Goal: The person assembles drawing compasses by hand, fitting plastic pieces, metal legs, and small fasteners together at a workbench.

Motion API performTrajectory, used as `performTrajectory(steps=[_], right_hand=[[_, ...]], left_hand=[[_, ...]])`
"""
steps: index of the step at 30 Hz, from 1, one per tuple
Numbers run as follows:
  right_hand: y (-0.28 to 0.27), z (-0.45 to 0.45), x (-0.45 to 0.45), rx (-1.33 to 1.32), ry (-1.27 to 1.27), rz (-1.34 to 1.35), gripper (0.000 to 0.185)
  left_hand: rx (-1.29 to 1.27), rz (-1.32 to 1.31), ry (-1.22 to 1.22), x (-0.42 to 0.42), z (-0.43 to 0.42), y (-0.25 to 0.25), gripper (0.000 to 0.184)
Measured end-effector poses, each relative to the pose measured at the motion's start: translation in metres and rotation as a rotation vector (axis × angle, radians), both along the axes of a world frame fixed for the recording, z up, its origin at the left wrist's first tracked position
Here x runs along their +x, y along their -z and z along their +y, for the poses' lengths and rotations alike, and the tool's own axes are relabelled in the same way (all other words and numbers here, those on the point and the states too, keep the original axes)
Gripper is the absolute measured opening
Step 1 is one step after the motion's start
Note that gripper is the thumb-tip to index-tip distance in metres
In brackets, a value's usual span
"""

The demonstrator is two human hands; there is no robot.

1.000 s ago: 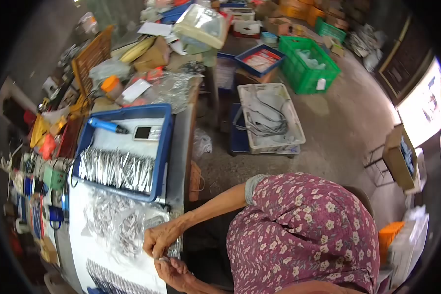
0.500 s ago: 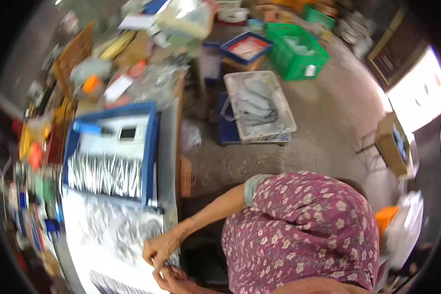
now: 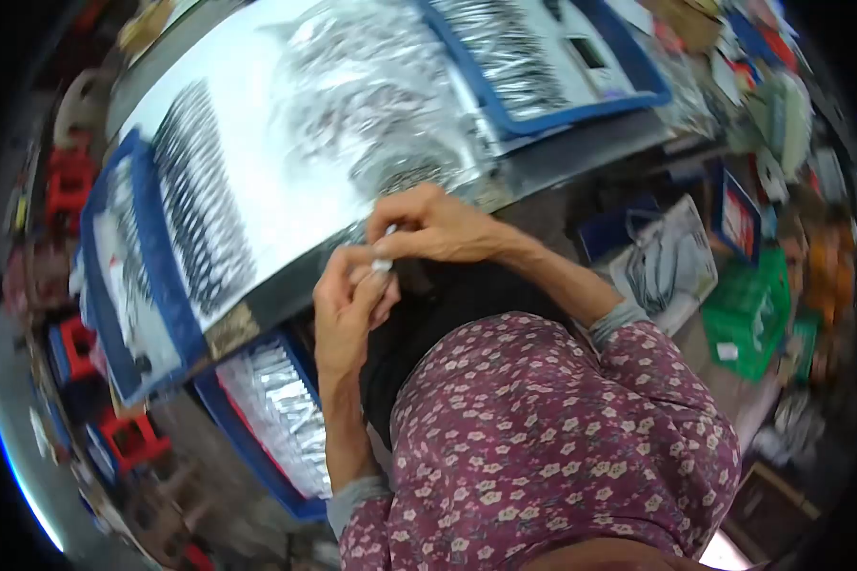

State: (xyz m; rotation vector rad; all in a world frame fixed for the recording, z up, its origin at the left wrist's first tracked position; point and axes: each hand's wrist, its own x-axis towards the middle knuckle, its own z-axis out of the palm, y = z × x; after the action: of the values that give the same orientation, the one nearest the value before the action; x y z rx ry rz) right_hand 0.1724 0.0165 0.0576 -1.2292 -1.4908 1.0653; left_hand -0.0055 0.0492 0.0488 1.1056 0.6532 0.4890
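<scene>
My left hand (image 3: 348,297) and my right hand (image 3: 436,226) meet over my lap, just off the table's edge. Their thumbs and fingers pinch together around a small whitish piece (image 3: 382,265), too small to identify. Just beyond my right hand, a heap of small dark metallic pieces (image 3: 417,174) lies at the near end of clear plastic film or bags (image 3: 367,81). To the left, a long row of slim shiny metal pieces (image 3: 198,190) lies on the white table surface (image 3: 267,171).
Blue trays with shiny pieces stand at the table's left end (image 3: 167,252) and far right (image 3: 581,119). Below the left end is another blue tray (image 3: 305,509) of silvery packets. To the right are a whitish tray (image 3: 700,252) and a green crate (image 3: 747,324).
My view has swung left across the table, bringing the left trays and both forearms into sight. The hands remain close together, now pinching with the small whitish piece visible.
</scene>
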Motion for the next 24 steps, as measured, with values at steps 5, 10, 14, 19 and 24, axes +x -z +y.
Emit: performTrajectory(steps=[5,10,14,19,24], right_hand=[[-0.010,-0.003,0.001,0.084,-0.112,-0.246,0.019],[-0.018,0.002,-0.009,0.487,-0.221,-0.683,0.022],[-0.021,0.005,-0.024,0.642,-0.279,-0.895,0.021],[-0.030,0.016,-0.035,0.654,-0.409,-0.956,0.023],[-0.038,0.034,-0.044,0.731,-0.437,-0.951,0.026]], left_hand=[[-0.049,-0.039,0.002,-0.009,0.001,-0.001,0.019],[-0.009,-0.015,0.061,-0.020,0.005,-0.005,0.019],[0.045,-0.057,0.045,-0.032,0.008,0.003,0.022],[0.128,-0.019,0.074,-0.045,0.021,-0.008,0.020],[0.449,0.074,-0.058,-0.054,0.030,-0.014,0.029]])
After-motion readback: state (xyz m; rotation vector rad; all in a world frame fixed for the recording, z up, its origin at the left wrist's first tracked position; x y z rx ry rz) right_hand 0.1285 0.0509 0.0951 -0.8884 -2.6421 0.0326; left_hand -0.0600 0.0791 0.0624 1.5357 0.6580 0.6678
